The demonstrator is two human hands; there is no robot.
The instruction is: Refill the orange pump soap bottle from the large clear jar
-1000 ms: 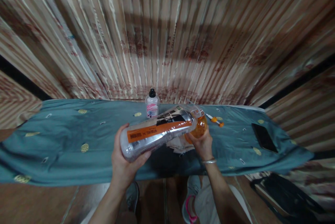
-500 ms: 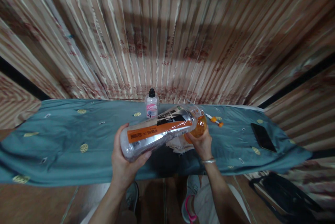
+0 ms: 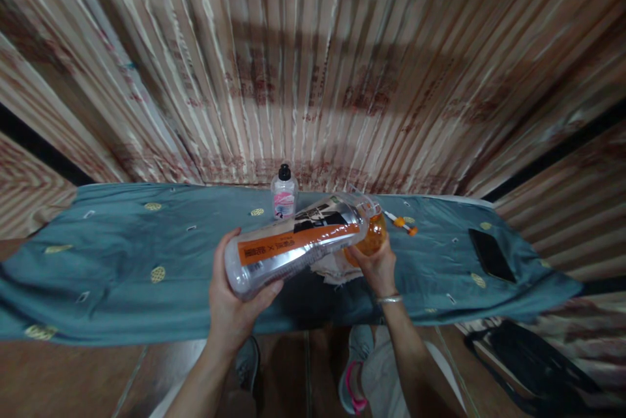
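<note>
Here, L hand (image 3: 233,313) holds tilted lg btl (image 3: 298,245), neck by orange btl (image 3: 376,235) in R hand (image 3: 380,269).

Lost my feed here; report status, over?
Left grip: around big bottle, tilted. Right grip: on orange container, at bottle's neck end. Cloth, syringe close by.

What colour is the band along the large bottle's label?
The band is orange, clearest in the head view.

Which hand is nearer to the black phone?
Right. The right hand, gripping the orange container, is left of the phone; the left hand, holding the tilted bottle, is farther left.
</note>
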